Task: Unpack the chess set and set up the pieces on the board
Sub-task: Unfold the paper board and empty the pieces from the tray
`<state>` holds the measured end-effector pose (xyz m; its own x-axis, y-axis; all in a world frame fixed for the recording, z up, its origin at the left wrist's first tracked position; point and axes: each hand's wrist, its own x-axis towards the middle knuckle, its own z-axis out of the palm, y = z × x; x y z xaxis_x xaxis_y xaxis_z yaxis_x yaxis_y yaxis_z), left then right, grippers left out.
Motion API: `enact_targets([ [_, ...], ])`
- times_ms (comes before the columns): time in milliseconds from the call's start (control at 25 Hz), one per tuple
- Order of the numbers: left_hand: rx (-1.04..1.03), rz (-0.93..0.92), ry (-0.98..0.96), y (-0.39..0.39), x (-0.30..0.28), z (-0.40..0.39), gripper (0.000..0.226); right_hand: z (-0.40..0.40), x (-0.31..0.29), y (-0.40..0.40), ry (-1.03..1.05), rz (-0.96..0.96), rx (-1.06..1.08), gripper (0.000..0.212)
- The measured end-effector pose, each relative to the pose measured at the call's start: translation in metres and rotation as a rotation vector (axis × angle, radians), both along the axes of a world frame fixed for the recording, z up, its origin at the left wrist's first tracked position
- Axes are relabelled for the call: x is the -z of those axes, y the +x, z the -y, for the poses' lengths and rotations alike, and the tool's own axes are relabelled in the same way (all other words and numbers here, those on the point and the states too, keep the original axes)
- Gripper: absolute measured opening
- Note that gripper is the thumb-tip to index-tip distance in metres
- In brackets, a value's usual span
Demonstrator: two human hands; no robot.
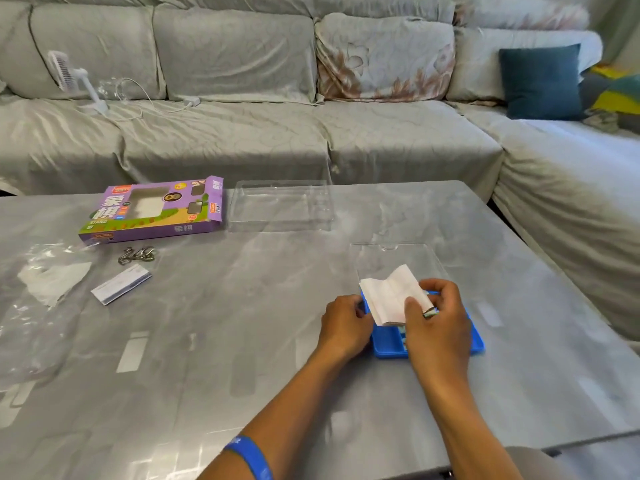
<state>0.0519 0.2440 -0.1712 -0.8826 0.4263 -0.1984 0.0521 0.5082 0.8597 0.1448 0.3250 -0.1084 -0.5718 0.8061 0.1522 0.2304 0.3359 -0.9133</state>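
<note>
The person's right hand [438,313] pinches a folded white paper [393,296], probably the board sheet, lifted above the blue tray [388,346] near the table's [242,341] front right. The left hand [344,322] curls against the tray's left edge, apparently steadying it; whether its grip truly grasps the tray cannot be told. The purple box [152,211] and clear plastic insert [280,206] sit far back, evidently set aside. Pieces appear still in the tray.
</note>
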Motion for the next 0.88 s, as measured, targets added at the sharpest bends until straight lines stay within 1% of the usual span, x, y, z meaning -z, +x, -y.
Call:
enact_targets([
  [80,-0.05,0.072,0.146,0.006,-0.006,0.017,0.021,0.003,0.001,-0.003,-0.001,0.001,-0.004,0.022],
  [200,-0.275,0.303,0.436,0.021,-0.021,0.075,0.036,0.03,0.007,-0.003,-0.018,0.037,-0.127,0.023],
  [240,-0.281,0.367,0.468,0.027,-0.026,0.099,0.042,0.046,0.011,-0.002,-0.039,0.05,-0.202,0.023],
  [280,-0.247,0.408,0.454,0.034,-0.028,0.123,0.044,0.064,0.017,0.0,-0.057,0.062,-0.288,0.022],
  [320,-0.21,0.429,0.424,0.044,-0.031,0.146,0.04,0.082,0.021,0.004,-0.073,0.083,-0.371,0.02],
  [400,-0.202,0.429,0.397,0.057,-0.037,0.185,0.024,0.112,0.022,0.008,-0.18,0.116,-0.528,0.013],
  [480,-0.236,0.388,0.392,0.06,-0.042,0.214,0.018,0.129,0.012,0.007,-0.403,0.167,-0.644,0.009],
  [520,-0.256,0.371,0.404,0.058,-0.043,0.224,0.014,0.134,0.008,0.004,-0.474,0.217,-0.679,0.012],
  [560,-0.278,0.357,0.421,0.056,-0.046,0.232,0.014,0.137,0.004,0.0,-0.494,0.27,-0.705,0.017],
  [600,-0.297,0.333,0.429,0.054,-0.048,0.236,0.016,0.139,0.003,-0.002,-0.457,0.293,-0.719,0.021],
  [640,-0.313,0.299,0.428,0.052,-0.05,0.238,0.017,0.138,0.002,-0.003,-0.369,0.262,-0.709,0.02],
  [680,-0.325,0.263,0.428,0.051,-0.052,0.238,0.017,0.137,0.001,-0.002,-0.296,0.187,-0.676,0.013],
  [720,-0.327,0.232,0.43,0.05,-0.054,0.237,0.019,0.134,0.0,0.002,-0.258,0.1,-0.655,0.017],
  [800,-0.314,0.182,0.419,0.051,-0.057,0.233,0.03,0.126,0.0,0.01,-0.313,-0.013,-0.681,0.042],
  [840,-0.307,0.164,0.404,0.053,-0.057,0.23,0.035,0.124,0.001,0.011,-0.34,-0.013,-0.706,0.049],
  [880,-0.304,0.148,0.384,0.055,-0.055,0.228,0.036,0.124,0.002,0.01,-0.348,0.005,-0.73,0.051],
])
